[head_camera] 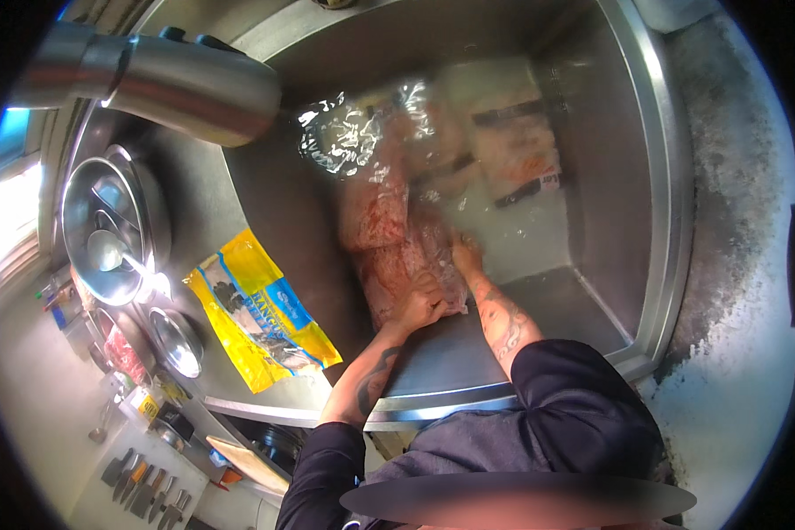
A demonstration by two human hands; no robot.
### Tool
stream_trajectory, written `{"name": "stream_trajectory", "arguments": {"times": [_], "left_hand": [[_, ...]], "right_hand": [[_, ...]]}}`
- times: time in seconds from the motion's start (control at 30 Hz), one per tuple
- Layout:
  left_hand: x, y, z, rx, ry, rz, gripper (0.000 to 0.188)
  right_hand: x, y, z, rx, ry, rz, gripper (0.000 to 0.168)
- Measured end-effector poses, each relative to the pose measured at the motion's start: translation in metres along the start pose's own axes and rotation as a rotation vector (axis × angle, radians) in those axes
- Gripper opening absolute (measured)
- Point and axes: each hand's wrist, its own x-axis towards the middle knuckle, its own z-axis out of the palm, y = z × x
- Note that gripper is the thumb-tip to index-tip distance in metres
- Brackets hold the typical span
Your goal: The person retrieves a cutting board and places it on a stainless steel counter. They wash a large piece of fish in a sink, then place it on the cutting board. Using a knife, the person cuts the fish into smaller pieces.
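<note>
A large clear plastic bag of raw reddish meat or fish (381, 228) lies partly in the water of a stainless-steel sink (609, 165). Its near end rests toward the sink's front wall. My left hand (421, 301) is closed on the plastic at that near end. Along the bag's right side is my right hand (467, 255), its fingertips partly hidden by water and plastic, so its grip is unclear. Further right, a printed plastic pouch (517, 152) with dark bands lies in the cloudy water. Shiny, crumpled clear plastic (344, 136) shows at the bag's far end.
A yellow and blue printed food bag (262, 311) lies flat on the metal ledge left of the basin. Beyond it stand a steel bowl with ladles (103, 232) and a smaller bowl (175, 341). A large metal cylinder (192, 86) overhangs the upper left. Several knives (146, 490) hang lower left.
</note>
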Motion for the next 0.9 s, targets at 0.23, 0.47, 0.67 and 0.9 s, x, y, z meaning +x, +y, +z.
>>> {"name": "stream_trajectory", "arguments": {"times": [0.23, 0.47, 0.67, 0.9], "left_hand": [[-0.031, 0.015, -0.028, 0.092, 0.004, -0.117, 0.010], [-0.030, 0.035, -0.030, 0.173, 0.031, -0.271, 0.011], [-0.002, 0.047, -0.033, 0.419, 0.234, -0.592, 0.045], [0.083, 0.027, -0.064, 0.312, 0.592, -0.648, 0.055]], "right_hand": [[0.039, -0.048, -0.007, 0.544, -0.211, 0.106, 0.091], [0.066, -0.106, -0.013, 0.097, -0.194, -0.103, 0.057], [0.004, -0.156, -0.079, 0.019, -0.237, -0.141, 0.038], [-0.092, -0.181, -0.078, -0.011, -0.029, -0.415, 0.030]]}}
